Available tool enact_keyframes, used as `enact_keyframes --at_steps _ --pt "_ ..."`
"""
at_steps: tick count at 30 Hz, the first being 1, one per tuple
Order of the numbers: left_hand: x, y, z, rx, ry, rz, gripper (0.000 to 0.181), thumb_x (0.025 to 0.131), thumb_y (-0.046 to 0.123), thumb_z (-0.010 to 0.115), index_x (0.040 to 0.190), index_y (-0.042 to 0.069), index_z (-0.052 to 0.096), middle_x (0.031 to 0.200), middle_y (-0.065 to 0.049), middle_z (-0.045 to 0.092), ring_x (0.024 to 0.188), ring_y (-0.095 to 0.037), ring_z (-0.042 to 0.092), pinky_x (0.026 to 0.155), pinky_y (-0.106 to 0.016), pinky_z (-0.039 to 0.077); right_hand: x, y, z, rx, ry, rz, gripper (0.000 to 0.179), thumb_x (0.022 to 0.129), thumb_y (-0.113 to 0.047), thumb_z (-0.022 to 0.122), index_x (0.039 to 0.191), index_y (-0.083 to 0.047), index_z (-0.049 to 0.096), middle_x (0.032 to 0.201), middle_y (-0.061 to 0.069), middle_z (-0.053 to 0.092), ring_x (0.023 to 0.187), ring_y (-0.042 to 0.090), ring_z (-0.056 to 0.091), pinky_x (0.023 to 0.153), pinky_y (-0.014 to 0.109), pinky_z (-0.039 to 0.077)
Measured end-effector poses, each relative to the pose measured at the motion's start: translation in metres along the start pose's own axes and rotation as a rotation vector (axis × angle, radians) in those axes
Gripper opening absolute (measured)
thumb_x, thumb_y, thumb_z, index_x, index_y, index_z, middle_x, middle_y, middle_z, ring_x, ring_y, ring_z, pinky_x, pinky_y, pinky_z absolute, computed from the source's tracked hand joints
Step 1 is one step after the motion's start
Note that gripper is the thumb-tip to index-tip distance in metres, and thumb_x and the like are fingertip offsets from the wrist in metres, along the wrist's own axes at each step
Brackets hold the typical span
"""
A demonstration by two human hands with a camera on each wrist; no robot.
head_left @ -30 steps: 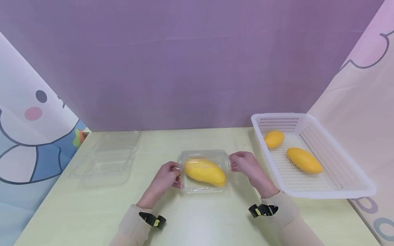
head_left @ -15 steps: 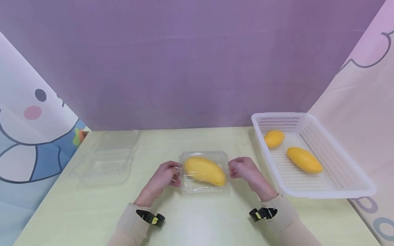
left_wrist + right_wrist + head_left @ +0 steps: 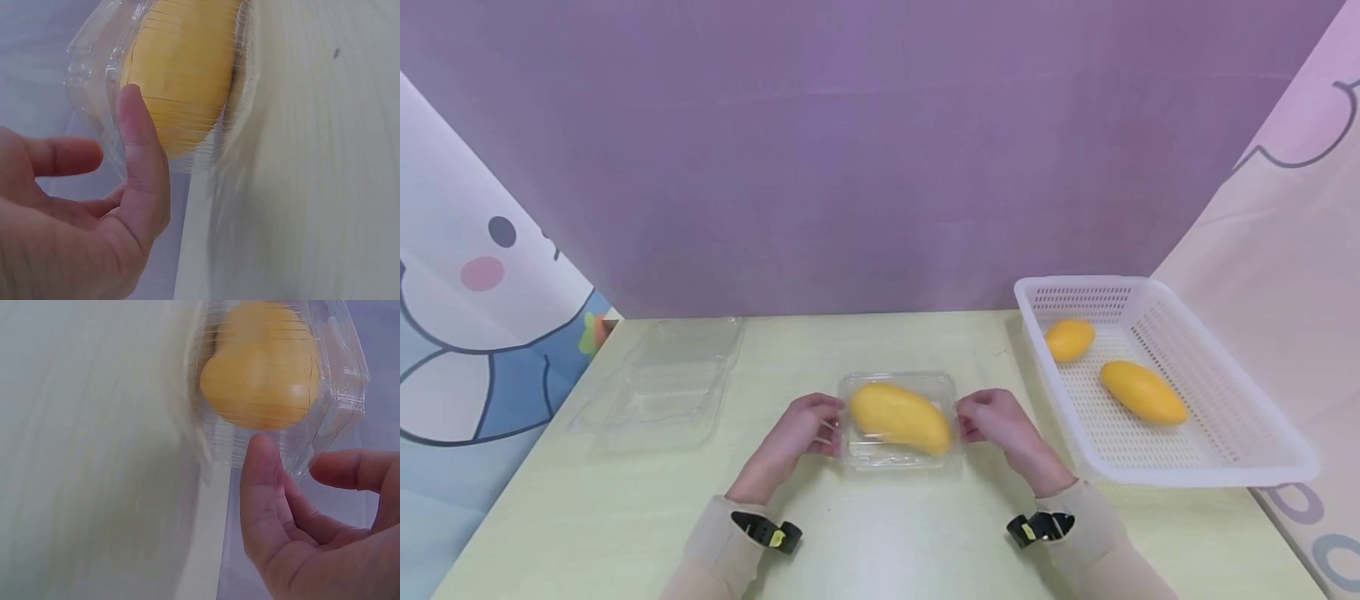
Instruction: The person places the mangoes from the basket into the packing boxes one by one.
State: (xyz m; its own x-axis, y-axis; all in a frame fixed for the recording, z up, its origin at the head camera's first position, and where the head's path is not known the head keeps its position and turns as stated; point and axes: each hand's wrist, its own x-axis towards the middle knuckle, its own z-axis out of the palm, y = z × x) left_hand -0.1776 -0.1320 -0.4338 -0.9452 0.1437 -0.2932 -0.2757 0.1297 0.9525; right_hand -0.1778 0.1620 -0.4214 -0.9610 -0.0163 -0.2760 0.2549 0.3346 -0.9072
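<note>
A clear plastic clamshell box [image 3: 880, 461] sits on the table with its lid down over a yellow mango [image 3: 901, 417]. My left hand [image 3: 805, 429] is at the box's left end. In the left wrist view its thumb and a finger [image 3: 145, 156] pinch around the rim. At the opposite end, my right hand [image 3: 996, 421] holds the rim the same way; the right wrist view has the rim corner between thumb and finger [image 3: 262, 481]. How firmly the lid edge fits the base cannot be told.
On the right stands a white perforated basket [image 3: 1240, 400] with two mangoes, a small-looking one [image 3: 1070, 340] and a larger one [image 3: 1144, 392]. Clear open clamshell boxes [image 3: 662, 396] lie at the left. A purple backdrop [image 3: 880, 167] rises behind the table.
The lid of the box has come down slightly over the mango. My right hand has lowered a little along the right end; my left hand has barely shifted.
</note>
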Motion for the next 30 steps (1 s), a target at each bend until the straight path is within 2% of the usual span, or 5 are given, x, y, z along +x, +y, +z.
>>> enact_keyframes --at_steps 5,13,21,30 --pt "0.0 -0.0019 0.0001 0.041 0.003 0.006 0.032 0.099 0.007 0.051 0.127 -0.008 0.056 0.095 -0.015 0.06 0.071 -0.02 0.061 0.065 -0.033 0.059 0.0006 0.0029 -0.0001 0.012 -0.006 0.004 0.028 0.096 -0.007 0.059 0.113 0.015 0.064 0.087 0.016 0.066 0.072 0.02 0.065 0.073 0.036 0.06" --pt "0.0022 -0.0027 0.0006 0.039 0.009 0.006 0.035 0.093 0.002 0.053 0.127 -0.008 0.056 0.086 -0.014 0.06 0.071 -0.02 0.061 0.065 -0.035 0.06 0.0008 0.0037 -0.0002 0.033 -0.007 0.009 0.025 0.096 -0.006 0.058 0.109 0.014 0.065 0.084 0.015 0.066 0.069 0.02 0.064 0.07 0.034 0.06" --pt "0.0028 -0.0041 0.0014 0.056 0.016 0.021 0.037 0.091 0.0 0.054 0.126 -0.007 0.056 0.087 -0.016 0.061 0.071 -0.021 0.061 0.064 -0.035 0.059 0.0004 0.0042 -0.0003 0.037 -0.015 0.011 0.024 0.096 -0.007 0.059 0.107 0.013 0.065 0.082 0.014 0.065 0.069 0.02 0.064 0.069 0.034 0.059" --pt "0.0017 -0.0038 0.0025 0.054 0.029 0.032 0.037 0.091 0.0 0.054 0.127 -0.006 0.056 0.088 -0.016 0.061 0.07 -0.022 0.061 0.064 -0.035 0.059 -0.0004 0.0065 -0.0021 0.028 -0.034 0.009 0.024 0.099 -0.013 0.059 0.093 0.009 0.067 0.075 0.011 0.064 0.066 0.019 0.062 0.063 0.031 0.058"
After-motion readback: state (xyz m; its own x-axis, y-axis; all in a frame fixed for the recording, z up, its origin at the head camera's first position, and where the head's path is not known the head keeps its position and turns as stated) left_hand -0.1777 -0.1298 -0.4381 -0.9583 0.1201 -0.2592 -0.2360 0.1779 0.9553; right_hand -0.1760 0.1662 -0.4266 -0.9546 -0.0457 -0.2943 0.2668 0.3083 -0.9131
